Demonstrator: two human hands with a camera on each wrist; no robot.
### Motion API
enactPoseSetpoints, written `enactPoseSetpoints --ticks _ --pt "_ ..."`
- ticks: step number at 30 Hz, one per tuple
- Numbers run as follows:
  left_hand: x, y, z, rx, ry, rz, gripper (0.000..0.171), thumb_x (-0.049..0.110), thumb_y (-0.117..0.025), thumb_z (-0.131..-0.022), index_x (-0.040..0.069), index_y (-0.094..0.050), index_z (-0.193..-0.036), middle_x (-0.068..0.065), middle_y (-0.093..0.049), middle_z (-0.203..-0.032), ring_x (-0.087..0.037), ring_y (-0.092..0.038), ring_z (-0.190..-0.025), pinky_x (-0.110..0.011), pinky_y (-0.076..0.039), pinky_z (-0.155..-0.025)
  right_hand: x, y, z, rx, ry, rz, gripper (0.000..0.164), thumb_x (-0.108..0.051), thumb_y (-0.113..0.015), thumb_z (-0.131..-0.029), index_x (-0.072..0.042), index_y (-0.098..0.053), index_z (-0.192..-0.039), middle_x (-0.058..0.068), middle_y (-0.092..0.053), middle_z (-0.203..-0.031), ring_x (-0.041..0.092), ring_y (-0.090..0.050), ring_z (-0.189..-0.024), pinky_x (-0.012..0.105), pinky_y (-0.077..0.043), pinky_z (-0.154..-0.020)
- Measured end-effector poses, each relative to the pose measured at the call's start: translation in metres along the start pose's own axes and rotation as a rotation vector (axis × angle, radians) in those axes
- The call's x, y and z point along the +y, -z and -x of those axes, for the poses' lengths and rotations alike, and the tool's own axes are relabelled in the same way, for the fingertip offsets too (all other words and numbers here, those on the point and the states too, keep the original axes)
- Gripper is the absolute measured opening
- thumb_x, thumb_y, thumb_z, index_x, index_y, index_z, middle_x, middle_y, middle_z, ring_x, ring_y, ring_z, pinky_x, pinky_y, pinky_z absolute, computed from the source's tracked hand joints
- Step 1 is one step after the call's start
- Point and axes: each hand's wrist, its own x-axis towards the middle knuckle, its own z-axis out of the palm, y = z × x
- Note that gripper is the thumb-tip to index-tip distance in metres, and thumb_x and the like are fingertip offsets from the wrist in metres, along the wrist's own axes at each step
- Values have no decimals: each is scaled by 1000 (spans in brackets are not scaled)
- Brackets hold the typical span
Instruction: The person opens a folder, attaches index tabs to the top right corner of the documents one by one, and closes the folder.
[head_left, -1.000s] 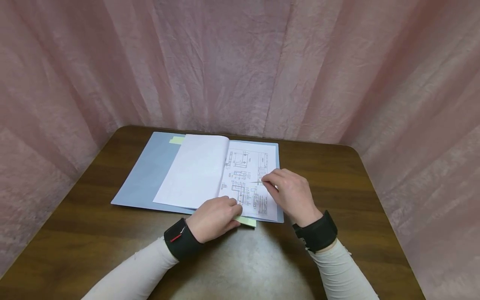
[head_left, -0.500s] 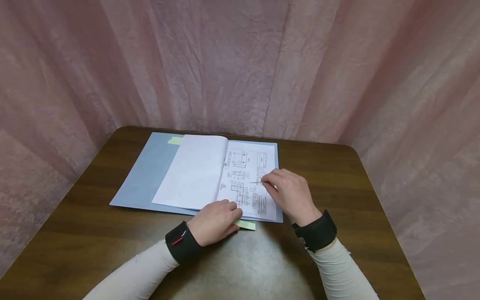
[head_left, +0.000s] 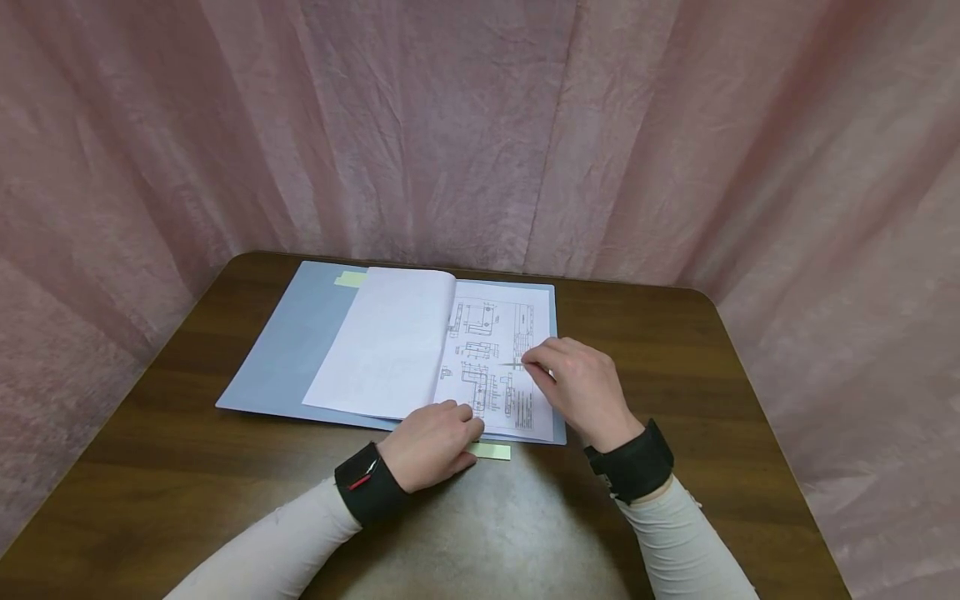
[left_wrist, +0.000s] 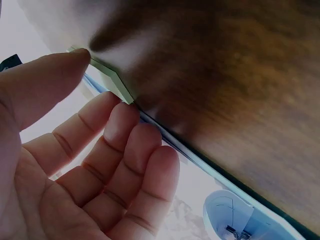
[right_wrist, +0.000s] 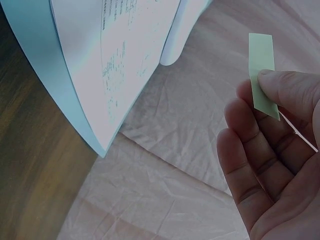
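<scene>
My right hand pinches a pale green sticky note between thumb and fingers, over the right-hand page. This page carries printed technical drawings and lies in an opened light blue folder. A turned sheet, blank on this side, covers part of the folder's left half. At the folder's near edge, my left hand has its thumb and index finger about a slim pale green sticky note pad. Part of the pad is hidden under that hand. Its other fingertips rest along the folder's edge.
Pale green sticky tabs show on the folder at the upper left. All lies on a brown wooden table with rounded far corners. Pink curtains hang behind and at both sides.
My left hand has shifted slightly toward me with the sticky note pad, which now lies flatter, just off the folder's near edge. The right hand with its sticky note has barely moved.
</scene>
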Motion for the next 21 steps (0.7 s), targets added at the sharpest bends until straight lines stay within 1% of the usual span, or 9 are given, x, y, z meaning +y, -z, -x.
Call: enactPoseSetpoints --ticks 3,6,9,12,15,17,19,21 --pt "-1 2 -2 15 -3 12 24 40 -75 -86 19 -68 -96 9 -51 -79 -10 -47 -72 -26 -38 -61 0 0 0 2 3 0 12 -23 -76 -87 -22 -76 -99 -11 -66 -89 6 -55 -77 24 -44 -61" --pt "-3 3 -5 51 1 11 23 40 -73 -88 19 -68 -97 8 -52 -80 -10 -48 -72 -26 -40 -63 1 0 1 3 3 -9 13 -22 -76 -87 -21 -76 -101 -11 -66 -90 6 -56 -78 25 -44 -62" --pt "-7 4 -9 87 19 -9 23 38 -72 -90 18 -69 -101 6 -55 -84 -12 -48 -75 -26 -42 -67 1 -1 1 -2 0 -17 14 -22 -76 -88 -20 -76 -102 -11 -66 -90 6 -56 -78 25 -44 -62" --pt "-13 4 -13 104 38 -41 27 38 -72 -90 17 -71 -107 3 -59 -91 -14 -49 -79 -27 -44 -72 2 -2 2 -8 -4 -22 15 -21 -75 -88 -20 -76 -103 -11 -66 -90 7 -55 -78 25 -44 -61" --pt "-19 2 -16 101 55 -72 33 38 -71 -89 15 -71 -113 0 -63 -101 -17 -53 -86 -30 -46 -81 2 -3 2 -13 -9 -18 14 -20 -75 -88 -22 -76 -103 -12 -66 -90 6 -55 -77 24 -43 -61" --pt "-22 0 -17 91 68 -88 38 38 -72 -89 14 -70 -118 -3 -65 -110 -20 -56 -95 -34 -46 -90 2 -3 3 -20 -14 -15 14 -22 -75 -88 -22 -75 -102 -12 -65 -91 6 -55 -78 24 -43 -61" --pt "-24 -2 -18 76 80 -101 43 39 -72 -88 13 -68 -122 -5 -64 -119 -22 -57 -105 -37 -44 -97 3 -4 3 -20 -15 -11 13 -22 -75 -88 -23 -75 -101 -12 -65 -90 6 -55 -77 24 -43 -61" --pt "-25 -2 -18 62 90 -106 49 40 -73 -87 12 -67 -126 -7 -63 -125 -24 -57 -113 -40 -42 -102 3 -5 3 -20 -20 -11 12 -23 -76 -88 -23 -75 -99 -12 -65 -90 6 -54 -77 24 -43 -61"
